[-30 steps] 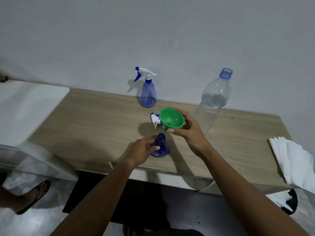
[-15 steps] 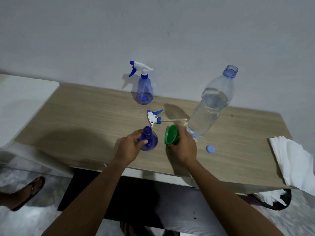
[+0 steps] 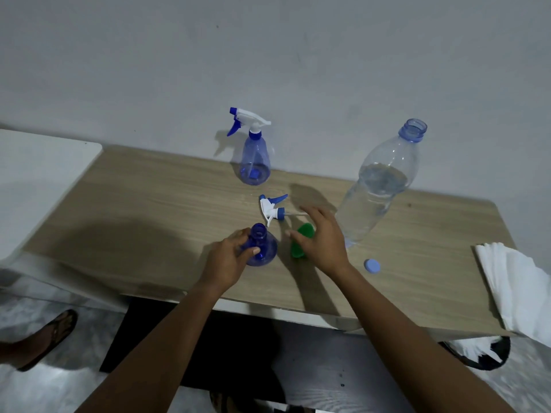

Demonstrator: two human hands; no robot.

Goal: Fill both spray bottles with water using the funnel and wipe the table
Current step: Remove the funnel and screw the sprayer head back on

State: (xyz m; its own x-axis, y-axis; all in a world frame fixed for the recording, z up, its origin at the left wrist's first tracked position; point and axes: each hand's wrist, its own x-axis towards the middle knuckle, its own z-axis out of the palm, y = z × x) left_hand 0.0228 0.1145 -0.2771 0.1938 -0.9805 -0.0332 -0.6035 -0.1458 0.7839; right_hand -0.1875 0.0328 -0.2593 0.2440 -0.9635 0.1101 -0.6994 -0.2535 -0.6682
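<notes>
An uncapped blue spray bottle (image 3: 261,248) stands near the wooden table's (image 3: 149,228) front edge, with my left hand (image 3: 229,257) gripping its neck. Just right of it the green funnel (image 3: 301,242) lies on the table. My right hand (image 3: 322,236) hovers over the funnel with fingers spread, holding nothing. The bottle's trigger head (image 3: 271,208) lies behind them. A second spray bottle (image 3: 253,156), with its head on, stands by the wall. A large clear water bottle (image 3: 378,186), open and partly full, stands at the right.
A blue cap (image 3: 371,266) lies right of my right wrist. A stack of white tissues (image 3: 515,287) hangs over the table's right end. A white surface (image 3: 38,180) adjoins the table on the left. A sandalled foot (image 3: 44,338) is on the floor, lower left.
My right hand brought the funnel down from above the bottle, laid it on the table and let go. My left hand stayed on the uncapped bottle.
</notes>
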